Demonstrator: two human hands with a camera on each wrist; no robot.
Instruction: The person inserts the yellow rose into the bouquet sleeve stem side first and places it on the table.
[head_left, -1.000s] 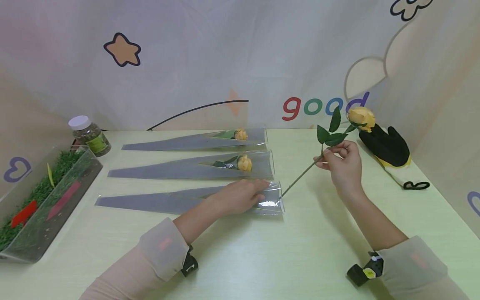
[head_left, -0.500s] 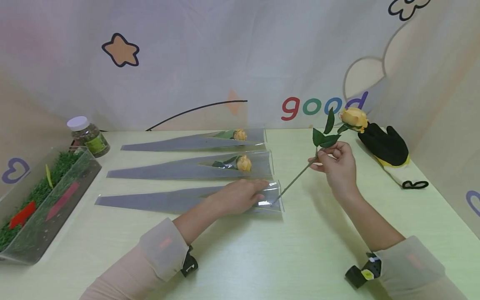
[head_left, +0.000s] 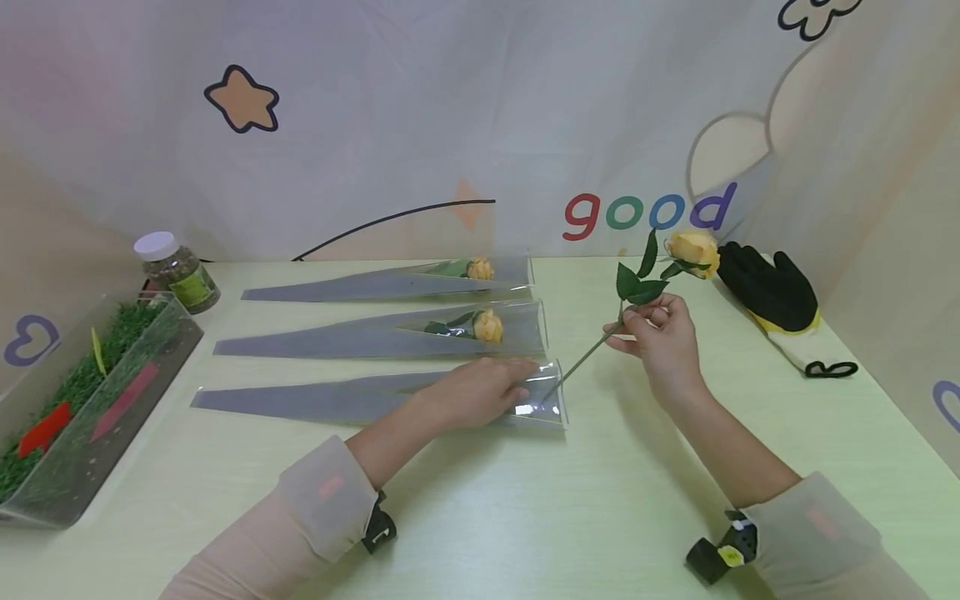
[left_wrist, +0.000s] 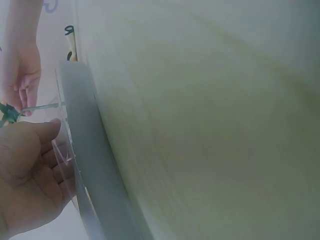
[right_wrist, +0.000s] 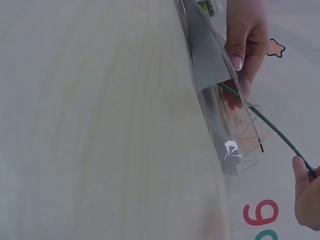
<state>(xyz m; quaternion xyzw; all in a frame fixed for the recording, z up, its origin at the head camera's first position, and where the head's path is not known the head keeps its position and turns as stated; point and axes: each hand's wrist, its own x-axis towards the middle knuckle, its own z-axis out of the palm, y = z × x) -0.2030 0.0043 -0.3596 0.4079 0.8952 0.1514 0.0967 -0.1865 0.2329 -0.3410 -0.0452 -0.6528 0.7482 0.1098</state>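
Observation:
My right hand (head_left: 667, 342) pinches the green stem of a yellow artificial rose (head_left: 693, 252), bloom up and to the right. The stem slants down-left, and its lower end is inside the mouth of the nearest flower sleeve (head_left: 300, 402), grey-backed with a clear front. My left hand (head_left: 480, 392) lies over that sleeve near its mouth. In the left wrist view its thumb (left_wrist: 49, 131) and fingers grip the clear film. The right wrist view shows the film lifted off the grey back, with the stem (right_wrist: 272, 125) running in between. The stem's tip is hidden.
Two more sleeves, a middle one (head_left: 315, 342) and a far one (head_left: 330, 292), lie parallel behind, each holding a yellow rose. A black-and-white glove (head_left: 776, 296) lies at right. At left stand a white-lidded jar (head_left: 180, 275) and a clear box of artificial grass (head_left: 150, 367).
My right hand has moved left and slightly down with the rose, and the stem reaches further into the nearest sleeve. My left hand has stayed in place.

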